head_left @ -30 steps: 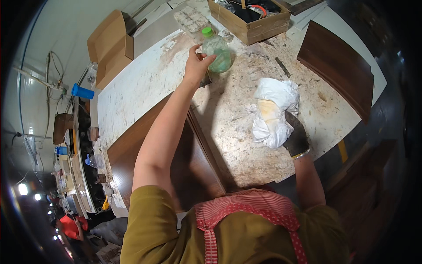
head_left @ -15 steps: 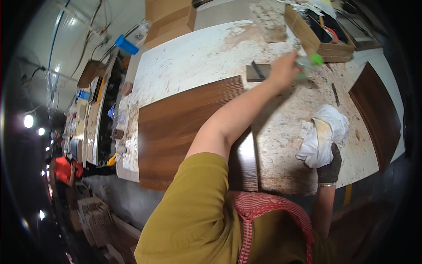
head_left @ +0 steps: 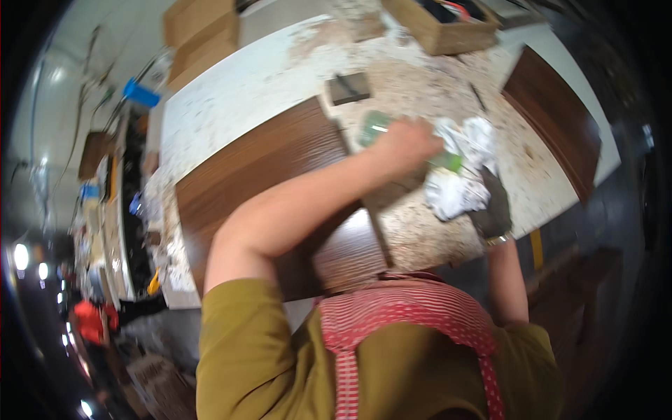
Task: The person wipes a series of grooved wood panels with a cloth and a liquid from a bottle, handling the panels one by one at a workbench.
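My left hand (head_left: 411,145), bare, reaches across in front of me with its fingers wrapped round a clear greenish bottle (head_left: 374,129). The bottle is tipped, its green cap (head_left: 454,163) at the white cloth (head_left: 455,198). My right hand (head_left: 493,208), in a dark glove, holds that bunched cloth from its near right side; its fingertips are partly hidden. Under my left forearm lies a brown wood-grain panel (head_left: 259,175) on the stained white worktable (head_left: 241,80).
A flat block with a dark strip (head_left: 348,88) lies beyond the panel. A thin dark tool (head_left: 478,97) rests farther right. Another brown panel (head_left: 553,119) lies at the right edge. Cardboard boxes (head_left: 442,36) stand at the back. A person in red (head_left: 89,322) is far left.
My left hand has brought the bottle back from the far side of the table to the cloth and tipped it. The cloth is raised toward it. The whole view has shifted.
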`<state>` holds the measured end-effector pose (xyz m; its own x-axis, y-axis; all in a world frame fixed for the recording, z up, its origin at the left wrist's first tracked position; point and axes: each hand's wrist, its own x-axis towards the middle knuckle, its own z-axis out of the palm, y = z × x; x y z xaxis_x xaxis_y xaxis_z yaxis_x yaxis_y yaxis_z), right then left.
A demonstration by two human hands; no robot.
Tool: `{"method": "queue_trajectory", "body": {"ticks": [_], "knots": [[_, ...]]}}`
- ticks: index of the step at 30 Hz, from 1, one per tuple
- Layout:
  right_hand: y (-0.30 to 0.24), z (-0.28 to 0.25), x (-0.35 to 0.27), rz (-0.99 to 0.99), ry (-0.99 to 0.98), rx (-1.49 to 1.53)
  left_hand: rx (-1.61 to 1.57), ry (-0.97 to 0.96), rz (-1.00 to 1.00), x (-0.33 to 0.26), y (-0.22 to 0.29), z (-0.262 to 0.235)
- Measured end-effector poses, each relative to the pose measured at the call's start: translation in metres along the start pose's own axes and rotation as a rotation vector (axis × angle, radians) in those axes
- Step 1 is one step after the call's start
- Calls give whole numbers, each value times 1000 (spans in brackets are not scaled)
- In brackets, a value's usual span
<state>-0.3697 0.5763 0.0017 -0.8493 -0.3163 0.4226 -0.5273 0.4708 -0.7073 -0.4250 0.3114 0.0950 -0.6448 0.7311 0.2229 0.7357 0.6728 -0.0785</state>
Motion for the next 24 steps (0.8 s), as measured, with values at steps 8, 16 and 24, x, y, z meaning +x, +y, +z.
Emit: {"method": "queue_trajectory", "body": {"ticks": [8,16,24], "knots": [[-32,30,23,518,166,1048,234,-223,-46,11,-7,-32],[-38,19,34,-2,-28,-331,243,-274,57,1,21,-61],[-15,32,20,-64,-7,-248,311,-219,-34,17,-8,-63]]}}
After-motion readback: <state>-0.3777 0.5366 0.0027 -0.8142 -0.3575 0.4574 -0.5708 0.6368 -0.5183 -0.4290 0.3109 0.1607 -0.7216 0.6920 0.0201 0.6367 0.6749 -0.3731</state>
